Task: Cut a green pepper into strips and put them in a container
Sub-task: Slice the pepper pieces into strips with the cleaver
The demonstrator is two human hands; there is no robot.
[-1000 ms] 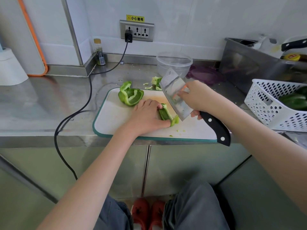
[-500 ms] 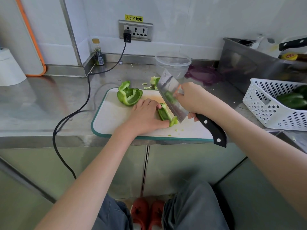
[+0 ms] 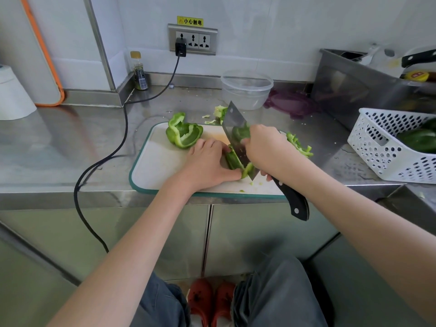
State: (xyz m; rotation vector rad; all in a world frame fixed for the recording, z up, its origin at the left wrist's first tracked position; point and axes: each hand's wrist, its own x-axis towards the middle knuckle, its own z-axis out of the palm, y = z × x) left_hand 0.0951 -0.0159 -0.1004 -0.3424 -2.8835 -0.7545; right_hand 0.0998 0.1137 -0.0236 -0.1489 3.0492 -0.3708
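On the white cutting board (image 3: 160, 166) my left hand (image 3: 207, 164) presses a flat piece of green pepper (image 3: 232, 160) down. My right hand (image 3: 266, 149) grips a black-handled cleaver (image 3: 237, 128), its blade standing in the pepper piece right beside my left fingers. A larger uncut pepper section (image 3: 182, 134) lies at the board's back left. Cut strips (image 3: 299, 145) are piled on the board behind my right hand. The pepper core (image 3: 220, 112) lies just beyond the board. A clear plastic container (image 3: 246, 89) stands empty behind the board.
A black power cable (image 3: 122, 135) runs from the wall socket across the steel counter left of the board. A white perforated basket (image 3: 387, 149) with dark green peppers sits at the right. A purple lid (image 3: 291, 103) lies beside the container. A small bottle (image 3: 139, 71) stands in the corner.
The cleaver blade has shifted slightly left along the pepper piece toward my left fingers. My left hand stays pressed on the piece.
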